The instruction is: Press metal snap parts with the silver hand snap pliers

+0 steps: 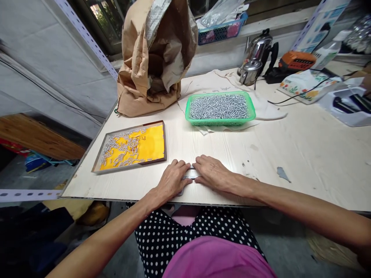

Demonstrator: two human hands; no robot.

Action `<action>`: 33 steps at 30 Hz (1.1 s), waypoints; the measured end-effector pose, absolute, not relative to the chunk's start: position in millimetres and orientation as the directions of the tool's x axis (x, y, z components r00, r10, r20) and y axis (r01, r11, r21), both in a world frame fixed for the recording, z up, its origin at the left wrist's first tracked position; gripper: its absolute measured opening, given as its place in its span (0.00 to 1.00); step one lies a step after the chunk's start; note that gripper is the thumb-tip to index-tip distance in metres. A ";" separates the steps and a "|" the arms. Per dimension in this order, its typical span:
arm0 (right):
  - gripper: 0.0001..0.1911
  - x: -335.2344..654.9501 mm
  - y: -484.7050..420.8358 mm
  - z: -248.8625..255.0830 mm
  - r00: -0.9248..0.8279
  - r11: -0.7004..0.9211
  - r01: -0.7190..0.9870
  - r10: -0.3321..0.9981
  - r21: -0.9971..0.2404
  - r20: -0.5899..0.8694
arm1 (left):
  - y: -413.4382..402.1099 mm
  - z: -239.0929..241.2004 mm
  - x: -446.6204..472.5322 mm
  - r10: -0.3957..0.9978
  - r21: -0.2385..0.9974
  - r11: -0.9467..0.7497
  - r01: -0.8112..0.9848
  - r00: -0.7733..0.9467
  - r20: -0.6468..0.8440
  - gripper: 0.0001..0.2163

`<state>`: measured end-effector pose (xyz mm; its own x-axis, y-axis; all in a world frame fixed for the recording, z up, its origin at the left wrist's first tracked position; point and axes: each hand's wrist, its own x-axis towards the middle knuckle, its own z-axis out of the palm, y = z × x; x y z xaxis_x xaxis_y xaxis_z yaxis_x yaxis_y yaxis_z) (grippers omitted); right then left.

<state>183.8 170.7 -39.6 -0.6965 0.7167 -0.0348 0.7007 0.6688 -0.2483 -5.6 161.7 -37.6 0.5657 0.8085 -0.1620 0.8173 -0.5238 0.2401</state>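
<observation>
Near the table's front edge, my left hand (174, 177) and my right hand (213, 172) face each other. Both have their fingers closed on a small, flat, silvery metal piece (189, 174), mostly covered by the fingers; its exact kind I cannot make out. To the left lies a shallow tray (129, 168) with a yellow bottom, and small metal pins (124, 146) are scattered over its left and middle part. Farther back stands a green plastic basket (222, 122) filled with many similar metal pins (220, 106).
A large brown paper bag (136, 88) stands open at the back left. At the back right are a metal kettle (261, 46), a small metal pot (251, 72), an orange-black battery (297, 60) and a tissue pack (307, 85). A cloth (268, 110) lies under the basket.
</observation>
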 end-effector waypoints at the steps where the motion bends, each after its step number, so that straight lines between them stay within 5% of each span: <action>1: 0.06 182.6 170.2 -41.1 -0.704 0.677 0.694 0.709 -0.245 -0.039 | 161.4 -38.0 -4.6 0.815 0.246 -0.513 0.822 0.557 -0.162 0.11; 9: 0.08 180.3 175.5 -44.7 -0.684 0.659 0.715 0.728 -0.231 -0.042 | 162.6 -39.5 -3.0 0.848 0.256 -0.469 0.845 0.512 -0.137 0.10; 14: 0.30 193.9 195.9 -43.6 -0.693 0.666 0.706 0.720 -0.239 -0.042 | 123.7 -59.3 3.6 0.881 0.240 -0.474 0.847 0.456 0.129 0.19; 21: 0.07 198.2 219.3 -61.9 -0.663 0.651 0.724 0.748 -0.229 0.030 | 79.1 -76.5 19.6 0.833 0.323 -0.552 0.769 0.528 0.167 0.23; 27: 0.04 171.7 232.4 -50.6 -0.619 0.624 0.770 0.781 -0.132 0.081 | 81.5 -75.6 20.6 0.846 0.370 -0.528 0.764 0.512 0.150 0.23; 33: 0.04 109.9 189.4 -40.4 -0.914 0.917 0.375 0.390 -0.136 0.108 | 78.3 -80.1 23.6 0.867 0.430 -0.489 0.759 0.477 0.144 0.22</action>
<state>109.9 189.4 -40.4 -0.9145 0.3899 0.1084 0.3748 0.9170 -0.1363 23.6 78.3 -80.1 0.4774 0.8669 0.1436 0.7587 -0.4891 0.4304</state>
